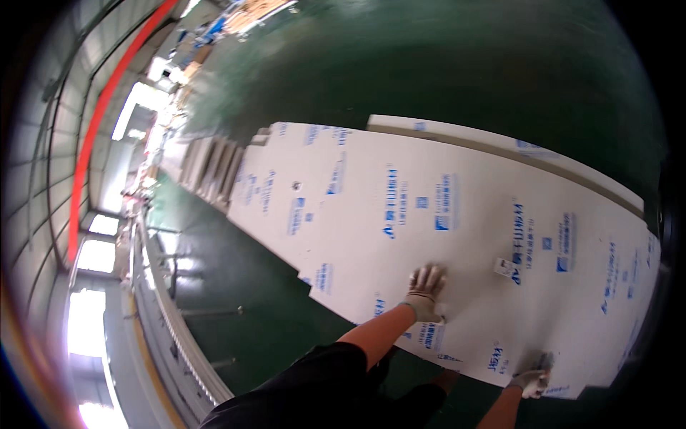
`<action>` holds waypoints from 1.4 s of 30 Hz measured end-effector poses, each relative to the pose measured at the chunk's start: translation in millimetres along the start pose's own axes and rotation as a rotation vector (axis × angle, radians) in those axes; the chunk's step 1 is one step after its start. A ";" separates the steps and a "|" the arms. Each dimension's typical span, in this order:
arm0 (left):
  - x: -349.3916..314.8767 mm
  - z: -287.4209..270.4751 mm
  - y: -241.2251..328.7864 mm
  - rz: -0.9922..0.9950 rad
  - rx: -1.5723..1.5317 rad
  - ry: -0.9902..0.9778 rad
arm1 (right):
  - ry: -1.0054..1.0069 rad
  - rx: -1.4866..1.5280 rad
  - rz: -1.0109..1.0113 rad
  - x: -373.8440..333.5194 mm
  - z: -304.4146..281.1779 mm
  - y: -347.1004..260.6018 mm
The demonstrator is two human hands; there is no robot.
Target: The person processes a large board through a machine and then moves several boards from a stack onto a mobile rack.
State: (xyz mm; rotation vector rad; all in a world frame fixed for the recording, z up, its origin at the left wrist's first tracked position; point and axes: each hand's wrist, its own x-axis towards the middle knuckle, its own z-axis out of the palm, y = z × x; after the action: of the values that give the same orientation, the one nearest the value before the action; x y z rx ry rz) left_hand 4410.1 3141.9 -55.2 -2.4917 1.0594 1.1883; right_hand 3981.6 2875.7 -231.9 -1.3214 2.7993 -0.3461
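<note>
A large white panel [471,207] with blue printing over its top face lies in front of me on a stack of similar boards. My left hand [426,292], in a pale work glove, rests flat on it with the fingers stretched out. At the panel's near edge, farther right, is my right hand [532,382], also gloved. Its fingers look curled and are partly blurred. A small dark shape shows just beyond them; what it is, I cannot make out. A small white label [504,267] sits on the panel between and beyond my hands.
Another board [500,139] sticks out beyond the panel's far edge. More stacked panels [211,168] stand past its left end. The floor [443,61] is dark green. Along the left run a long metal rail [168,322] and bright windows; cluttered materials [250,16] lie far off.
</note>
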 end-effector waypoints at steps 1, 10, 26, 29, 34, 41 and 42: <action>0.1 -5.4 3.0 -0.021 0.011 -0.041 | -0.015 0.016 -0.008 -2.9 3.1 -6.0; -12.2 -11.2 3.0 -0.028 0.009 -0.049 | -0.118 0.081 0.012 -28.6 -14.2 -26.6; -5.9 -10.5 1.4 -0.050 0.031 -0.116 | -0.166 0.082 0.117 -19.9 -31.8 -23.3; -2.0 -5.0 -0.6 -0.021 0.043 -0.110 | -0.095 0.059 0.095 -12.6 -18.2 -11.1; 4.7 3.5 -3.9 -0.040 0.073 -0.141 | 0.000 -0.062 -0.114 -27.5 -22.9 -14.7; 23.3 89.6 -41.1 0.366 -0.013 0.520 | 0.017 0.272 -0.200 -46.8 -50.7 -38.8; 25.4 86.5 -34.6 0.430 0.037 0.707 | 0.046 0.233 -0.211 -43.9 -44.5 -33.2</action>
State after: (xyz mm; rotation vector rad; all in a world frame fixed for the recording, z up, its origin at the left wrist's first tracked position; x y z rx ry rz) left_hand 4391.8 3191.8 -135.8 -2.7987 1.8246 0.3064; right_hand 4029.7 2897.2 -184.6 -1.5697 2.5589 -0.6944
